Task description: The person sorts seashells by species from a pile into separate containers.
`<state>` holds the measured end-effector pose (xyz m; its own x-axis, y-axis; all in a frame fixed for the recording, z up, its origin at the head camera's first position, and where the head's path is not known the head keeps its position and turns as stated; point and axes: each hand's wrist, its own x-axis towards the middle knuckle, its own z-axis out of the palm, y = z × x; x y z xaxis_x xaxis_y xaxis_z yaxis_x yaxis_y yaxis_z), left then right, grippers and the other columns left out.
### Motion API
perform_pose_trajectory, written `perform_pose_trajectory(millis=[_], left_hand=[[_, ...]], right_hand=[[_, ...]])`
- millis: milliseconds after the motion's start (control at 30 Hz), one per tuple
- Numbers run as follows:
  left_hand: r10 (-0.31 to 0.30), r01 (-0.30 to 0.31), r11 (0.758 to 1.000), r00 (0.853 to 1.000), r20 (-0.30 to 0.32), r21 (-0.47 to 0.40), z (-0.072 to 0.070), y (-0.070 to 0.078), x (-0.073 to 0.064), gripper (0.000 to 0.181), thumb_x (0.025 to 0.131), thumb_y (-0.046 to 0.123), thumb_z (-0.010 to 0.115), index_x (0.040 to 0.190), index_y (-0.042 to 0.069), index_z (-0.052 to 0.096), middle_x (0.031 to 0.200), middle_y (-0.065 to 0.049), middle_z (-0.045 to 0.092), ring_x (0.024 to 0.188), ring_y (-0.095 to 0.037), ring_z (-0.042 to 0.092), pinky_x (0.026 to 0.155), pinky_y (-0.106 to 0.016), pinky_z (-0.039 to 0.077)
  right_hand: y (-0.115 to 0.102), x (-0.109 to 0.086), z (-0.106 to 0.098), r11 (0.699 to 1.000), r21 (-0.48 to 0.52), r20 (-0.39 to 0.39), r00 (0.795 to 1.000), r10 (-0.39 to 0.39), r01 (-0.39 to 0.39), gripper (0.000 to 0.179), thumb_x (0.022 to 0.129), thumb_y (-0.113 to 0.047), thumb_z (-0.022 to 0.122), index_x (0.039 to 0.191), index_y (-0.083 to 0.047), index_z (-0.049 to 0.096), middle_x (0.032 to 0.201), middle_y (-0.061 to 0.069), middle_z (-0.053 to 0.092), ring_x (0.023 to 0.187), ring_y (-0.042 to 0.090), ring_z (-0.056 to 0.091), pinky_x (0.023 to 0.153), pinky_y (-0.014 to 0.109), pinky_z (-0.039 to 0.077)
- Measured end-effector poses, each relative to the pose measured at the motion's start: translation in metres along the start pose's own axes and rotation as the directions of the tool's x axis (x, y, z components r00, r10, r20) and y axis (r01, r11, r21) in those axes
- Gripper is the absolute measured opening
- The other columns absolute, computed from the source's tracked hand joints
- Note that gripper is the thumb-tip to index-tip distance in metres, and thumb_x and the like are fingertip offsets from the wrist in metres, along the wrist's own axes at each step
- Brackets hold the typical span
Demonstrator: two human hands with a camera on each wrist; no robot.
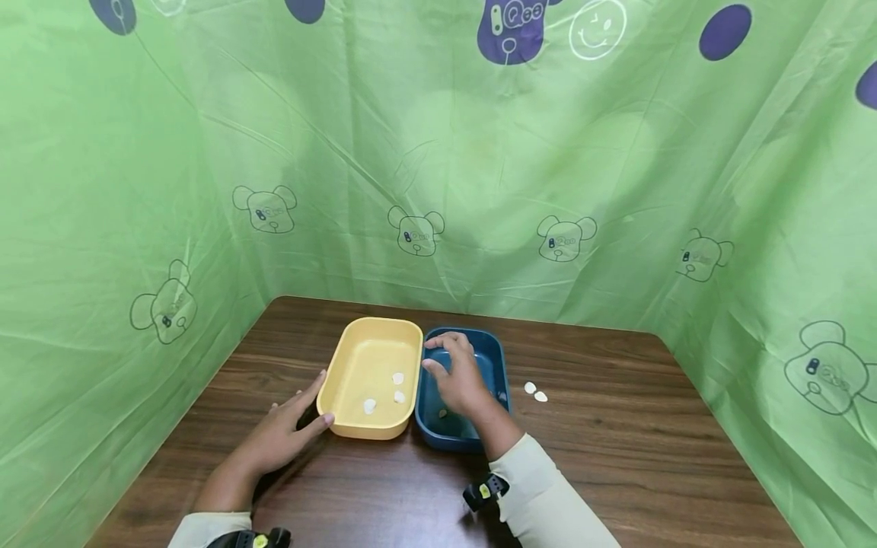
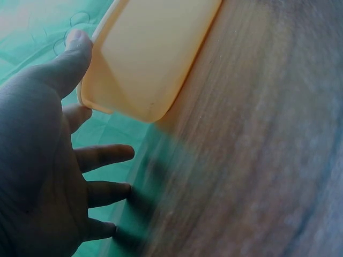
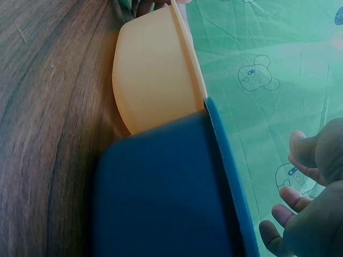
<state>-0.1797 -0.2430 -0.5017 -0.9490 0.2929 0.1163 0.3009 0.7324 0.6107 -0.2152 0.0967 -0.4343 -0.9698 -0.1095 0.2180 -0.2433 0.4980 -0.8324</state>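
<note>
A yellow tray [image 1: 370,354] stands on the table, with 3 small, flat, whitish pieces on its floor, one of them a white piece [image 1: 370,406]. My left hand [image 1: 277,434] touches its near left corner with thumb and index finger, the other fingers spread out straight in the left wrist view. Right beside it is a blue tray [image 1: 492,354]. Over this one hovers my right hand [image 1: 457,377], fingers loosely bent and thumb apart, nothing visible between them. A small pale piece [image 1: 442,412] lies in the blue tray; the hand and forearm hide part of its inside.
Two more white pieces [image 1: 535,393] lie on the wooden table [image 1: 617,426] to the right of the blue tray. A green printed curtain [image 1: 479,167] surrounds the table's back and sides. Each wrist wears a black strap-on camera, such as the right wrist camera [image 1: 485,492].
</note>
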Motion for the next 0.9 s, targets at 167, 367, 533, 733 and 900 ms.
perform_pose_trajectory(millis=[167,367,533,733,900], left_hand=[[-0.002,0.002,1.0,1.0,0.001,0.001,0.0,0.001,-0.001,0.079,0.111,0.051,0.059,0.177,0.029,0.02,0.174,-0.019,0.039,0.154,-0.065,0.036,0.117,-0.094,0.015],[-0.007,0.007,1.0,1.0,0.006,0.006,-0.001,0.001,-0.001,0.08,0.111,0.052,0.058,0.177,0.029,0.02,0.174,-0.02,0.039,0.154,-0.065,0.036,0.117,-0.094,0.015],[-0.013,0.013,1.0,1.0,0.008,0.012,0.0,-0.001,-0.001,0.08,0.111,0.053,0.058,0.177,0.03,0.019,0.174,-0.019,0.039,0.154,-0.064,0.036,0.117,-0.093,0.015],[-0.017,0.016,1.0,1.0,0.012,0.004,0.0,0.0,-0.001,0.08,0.111,0.053,0.058,0.177,0.03,0.019,0.174,-0.019,0.039,0.155,-0.063,0.035,0.118,-0.093,0.015],[-0.011,0.011,1.0,1.0,0.007,0.01,0.0,0.001,-0.001,0.08,0.111,0.052,0.058,0.177,0.029,0.02,0.174,-0.019,0.04,0.154,-0.064,0.036,0.118,-0.093,0.015]], right_hand=[[0.002,-0.002,-0.007,1.0,-0.006,-0.006,1.0,0.009,-0.009,0.025,0.109,-0.011,0.067,0.135,-0.008,0.067,0.158,0.017,0.046,0.152,0.042,0.042,0.119,0.066,0.046],[0.009,-0.004,-0.019,0.999,-0.037,-0.049,0.999,0.004,-0.006,0.028,0.106,-0.013,0.072,0.134,-0.012,0.069,0.155,0.016,0.05,0.149,0.041,0.047,0.12,0.064,0.046],[0.017,-0.006,-0.028,0.999,-0.038,-0.08,0.996,-0.03,0.027,0.026,0.105,-0.011,0.073,0.131,-0.01,0.07,0.151,0.019,0.052,0.146,0.042,0.049,0.12,0.065,0.045],[0.025,-0.009,-0.042,1.0,-0.016,-0.106,0.994,-0.013,0.011,0.023,0.106,-0.01,0.071,0.13,-0.009,0.071,0.153,0.019,0.05,0.146,0.043,0.048,0.121,0.067,0.044],[0.034,-0.013,-0.056,1.0,-0.021,-0.128,0.992,0.016,-0.019,0.024,0.107,-0.011,0.07,0.132,-0.009,0.07,0.155,0.019,0.048,0.148,0.044,0.047,0.122,0.068,0.044]])
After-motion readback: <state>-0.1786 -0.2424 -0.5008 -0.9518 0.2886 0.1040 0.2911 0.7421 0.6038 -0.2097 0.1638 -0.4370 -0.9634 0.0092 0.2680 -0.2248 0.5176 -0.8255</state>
